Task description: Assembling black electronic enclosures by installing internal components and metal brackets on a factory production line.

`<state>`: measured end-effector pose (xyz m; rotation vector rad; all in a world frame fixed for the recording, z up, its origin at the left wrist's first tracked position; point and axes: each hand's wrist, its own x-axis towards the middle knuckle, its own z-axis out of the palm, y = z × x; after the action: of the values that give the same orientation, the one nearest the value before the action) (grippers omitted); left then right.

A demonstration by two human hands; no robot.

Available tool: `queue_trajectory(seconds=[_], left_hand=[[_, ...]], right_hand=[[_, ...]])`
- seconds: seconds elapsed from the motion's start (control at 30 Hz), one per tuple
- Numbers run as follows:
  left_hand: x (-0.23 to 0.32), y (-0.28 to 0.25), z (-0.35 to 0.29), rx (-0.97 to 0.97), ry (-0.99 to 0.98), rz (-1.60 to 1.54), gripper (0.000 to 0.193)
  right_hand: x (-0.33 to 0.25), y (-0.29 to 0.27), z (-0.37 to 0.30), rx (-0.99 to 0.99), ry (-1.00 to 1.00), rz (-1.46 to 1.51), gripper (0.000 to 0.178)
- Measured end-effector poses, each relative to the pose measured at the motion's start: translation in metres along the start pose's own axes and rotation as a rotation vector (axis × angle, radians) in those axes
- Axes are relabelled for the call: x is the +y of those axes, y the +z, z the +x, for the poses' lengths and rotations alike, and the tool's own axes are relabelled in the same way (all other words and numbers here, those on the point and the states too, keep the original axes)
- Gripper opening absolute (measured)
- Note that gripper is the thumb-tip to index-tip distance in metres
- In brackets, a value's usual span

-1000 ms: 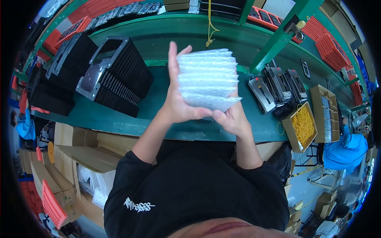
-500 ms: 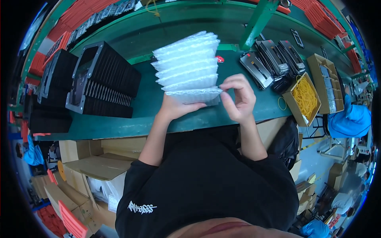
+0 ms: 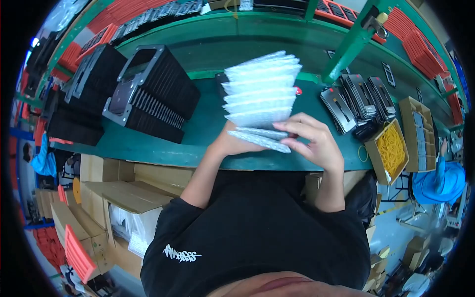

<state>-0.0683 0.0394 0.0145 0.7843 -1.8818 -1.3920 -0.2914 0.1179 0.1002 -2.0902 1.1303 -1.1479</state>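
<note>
A fanned stack of clear bubble-wrap bags is held above the green workbench in front of me. My left hand is closed around its lower left side, with the fingers partly hidden behind the bags. At the near end, two or so bags lean apart from the others toward me. My right hand has its thumb and fingertips at the right edge of these near bags, thumb on the near side and fingers on the far side.
Tall stacks of black frames stand at the left. Flat grey-black panels lie at the right, beside a box of yellow rubber bands and a divided cardboard box. A green post rises behind. Open cartons sit below the bench.
The near bags have separated from the stack and tilted toward me. My right fingers have moved from beside the stack onto their edge. The whole view has shifted.
</note>
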Motion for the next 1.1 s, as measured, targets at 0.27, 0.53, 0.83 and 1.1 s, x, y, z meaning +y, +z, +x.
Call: queue_trajectory(seconds=[0.27,0.53,0.83,1.1], left_hand=[[-0.006,0.0,-0.002,0.02,0.143,0.195,0.072],[-0.005,0.006,-0.003,0.092,0.083,0.104,0.069],[-0.032,0.008,-0.003,0.025,0.205,0.225,0.082],[-0.084,0.011,-0.012,-0.011,0.158,0.206,0.107]], right_hand=[[-0.003,0.014,-0.005,0.303,-0.015,0.054,0.018],[0.009,-0.004,0.001,0.388,-0.064,0.474,0.061],[0.02,0.036,0.023,0.282,0.101,0.357,0.091],[0.006,0.037,0.032,0.261,0.176,0.525,0.084]])
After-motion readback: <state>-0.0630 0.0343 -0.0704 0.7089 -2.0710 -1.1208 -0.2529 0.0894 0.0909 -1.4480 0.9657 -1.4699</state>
